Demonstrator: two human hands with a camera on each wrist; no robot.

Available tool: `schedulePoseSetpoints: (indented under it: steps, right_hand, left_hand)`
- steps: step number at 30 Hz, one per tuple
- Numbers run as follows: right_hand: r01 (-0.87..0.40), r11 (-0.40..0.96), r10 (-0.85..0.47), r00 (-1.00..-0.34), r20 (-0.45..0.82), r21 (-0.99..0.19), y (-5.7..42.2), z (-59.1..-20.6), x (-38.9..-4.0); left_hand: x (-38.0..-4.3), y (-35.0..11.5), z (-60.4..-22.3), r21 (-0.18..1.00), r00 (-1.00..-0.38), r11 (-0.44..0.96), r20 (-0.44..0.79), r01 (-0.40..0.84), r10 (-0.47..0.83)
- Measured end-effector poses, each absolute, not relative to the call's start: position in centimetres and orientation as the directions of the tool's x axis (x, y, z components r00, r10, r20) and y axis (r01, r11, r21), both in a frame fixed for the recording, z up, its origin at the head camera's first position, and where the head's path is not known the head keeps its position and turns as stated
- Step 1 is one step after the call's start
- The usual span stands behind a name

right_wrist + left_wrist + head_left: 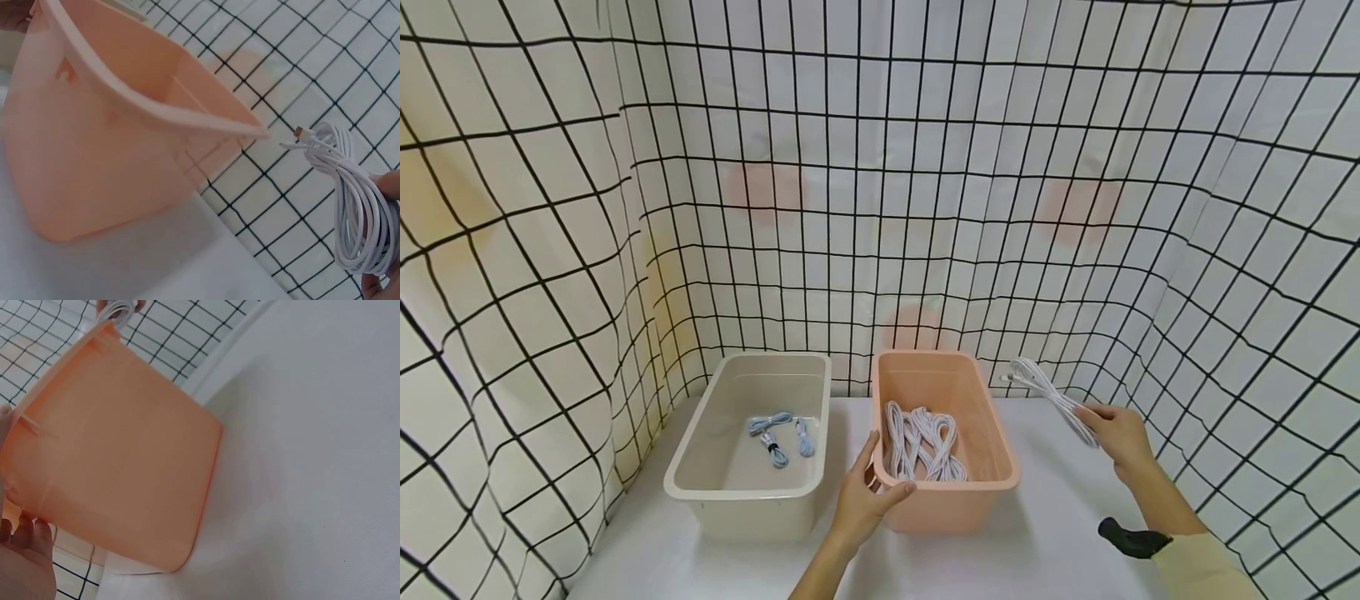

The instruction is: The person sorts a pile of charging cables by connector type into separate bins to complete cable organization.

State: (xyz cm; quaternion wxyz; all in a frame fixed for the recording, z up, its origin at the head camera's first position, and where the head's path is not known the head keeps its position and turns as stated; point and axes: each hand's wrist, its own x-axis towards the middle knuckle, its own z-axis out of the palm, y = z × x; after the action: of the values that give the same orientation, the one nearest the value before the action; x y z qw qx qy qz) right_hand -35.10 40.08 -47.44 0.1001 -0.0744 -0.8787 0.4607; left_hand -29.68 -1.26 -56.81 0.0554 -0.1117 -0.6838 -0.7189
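My right hand pinches a coiled white cable to the right of the orange bin. In the right wrist view a plug end sticks out from the bundled cable. At the orange bin's front left corner, my left hand grips the rim, thumb at the front and fingers along the left side. The left wrist view has those fingers against the bin's wall. Several coiled white cables lie inside that bin.
A cream bin stands to the left, holding 3 small light-blue cable bundles. Black netting encloses the white table at the back and sides. A black strap end projects from the right wrist.
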Motion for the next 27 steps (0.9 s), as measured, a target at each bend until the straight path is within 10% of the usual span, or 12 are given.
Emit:
schedulePoseSetpoints:
  steps: [27]
  right_hand:
    - [-0.102, 0.401, 0.055, -0.989, 0.136, -0.910, 28.9, -45.8, -37.0]
  left_hand:
    - [-29.8, -1.3, -56.9, 0.972, -0.970, -0.053, 0.234, 0.230, 0.073]
